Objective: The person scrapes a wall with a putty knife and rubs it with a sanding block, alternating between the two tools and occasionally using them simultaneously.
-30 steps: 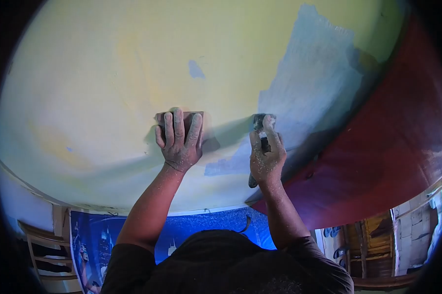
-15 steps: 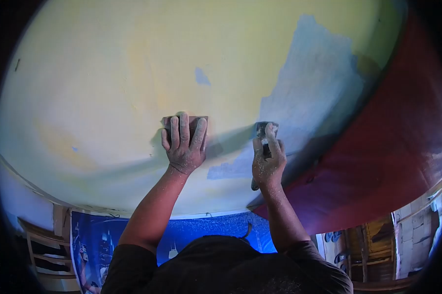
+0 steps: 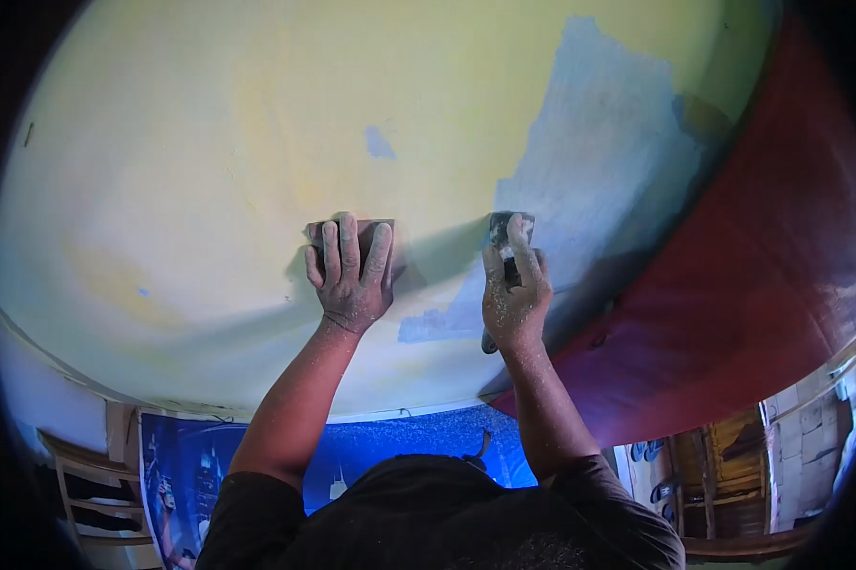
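My left hand (image 3: 350, 280), dusty with white powder, presses flat on a brown piece of sandpaper (image 3: 386, 237) against the yellow-white wall (image 3: 285, 123); its fingers point up, spread over the sheet. To the right, my right hand (image 3: 518, 294) grips a putty knife (image 3: 499, 226), index finger stretched along the blade. The blade lies on the wall at the edge of a pale blue patch (image 3: 589, 123) where the yellow coat is absent. The dark handle end sticks out below the palm. White dust speckles both forearms.
A dark red wall section (image 3: 713, 294) meets the yellowish wall at right. Below hang a blue printed banner (image 3: 380, 446), a wooden shelf (image 3: 91, 465) at left, and slippers on a rack (image 3: 665, 489) at right. A small blue chip mark (image 3: 380, 142) shows higher up.
Both hands sit slightly higher and a little further left in view, the right one moving up more with the putty knife. The wall view has shifted a little too.
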The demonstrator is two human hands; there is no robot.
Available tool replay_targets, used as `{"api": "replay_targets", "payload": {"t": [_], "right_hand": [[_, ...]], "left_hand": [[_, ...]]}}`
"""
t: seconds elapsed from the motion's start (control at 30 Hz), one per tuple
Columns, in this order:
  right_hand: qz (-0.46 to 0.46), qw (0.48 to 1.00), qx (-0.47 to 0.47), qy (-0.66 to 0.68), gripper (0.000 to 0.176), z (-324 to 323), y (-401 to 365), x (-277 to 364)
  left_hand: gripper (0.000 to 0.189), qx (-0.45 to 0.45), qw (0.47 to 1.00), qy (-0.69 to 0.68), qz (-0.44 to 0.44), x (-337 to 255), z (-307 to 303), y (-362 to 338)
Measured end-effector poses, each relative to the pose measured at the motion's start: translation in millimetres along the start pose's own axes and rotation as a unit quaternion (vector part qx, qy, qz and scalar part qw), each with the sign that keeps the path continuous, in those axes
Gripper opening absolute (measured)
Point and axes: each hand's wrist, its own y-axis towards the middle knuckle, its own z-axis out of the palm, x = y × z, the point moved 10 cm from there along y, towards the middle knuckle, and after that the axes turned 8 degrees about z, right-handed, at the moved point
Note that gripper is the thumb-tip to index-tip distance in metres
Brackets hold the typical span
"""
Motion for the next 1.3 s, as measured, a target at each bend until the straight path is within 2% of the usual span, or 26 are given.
{"api": "replay_targets", "payload": {"t": [0.1,0.2,0.3,0.4,0.5,0.6,0.7,0.87,1.03,1.13,1.3], "right_hand": [[-0.047,0.999,-0.022,-0.002,0.052,1.2,-8.0,-8.6],[0.008,1.0,0.015,-0.006,0.052,4.7,-7.6,-14.8],[0.022,1.0,0.01,0.007,0.053,0.3,3.8,0.7],[-0.045,0.999,-0.013,0.001,0.052,-1.5,2.7,7.4],[0.0,1.0,0.007,0.005,0.053,3.5,-3.9,-10.1],[-0.023,1.0,-0.001,-0.003,0.053,0.9,4.0,1.1],[0.013,1.0,0.005,0.021,0.053,-0.5,11.3,10.6],[-0.009,1.0,-0.002,0.013,0.053,1.6,4.9,0.3],[0.016,0.999,-0.003,0.04,0.053,-1.6,24.8,21.9],[-0.018,1.0,-0.012,0.022,0.052,-3.8,19.9,23.9],[-0.014,1.0,-0.008,0.02,0.053,-2.3,23.0,23.6]], "left_hand": [[0.048,-0.012,1.0,-0.002,0.004,-0.2,0.1,-0.4],[0.047,-0.004,1.0,0.0,0.002,-0.6,1.2,-0.5],[0.047,-0.008,1.0,0.007,0.008,-0.5,-1.0,1.0],[0.047,-0.012,1.0,-0.002,0.004,-0.5,-1.1,1.1],[0.047,-0.014,1.0,-0.012,0.004,-0.9,-2.1,1.9],[0.047,-0.012,1.0,-0.017,0.005,-0.8,-3.3,1.5],[0.046,-0.016,1.0,-0.01,0.009,-1.3,-5.0,3.3],[0.045,-0.024,1.0,-0.009,0.003,-1.6,-6.4,5.1],[0.046,-0.014,1.0,-0.007,0.009,-1.4,-5.4,3.0],[0.045,-0.011,1.0,-0.006,-0.002,-0.1,-2.4,2.0],[0.044,-0.006,1.0,-0.008,-0.022,1.4,-1.4,-0.9]]}}
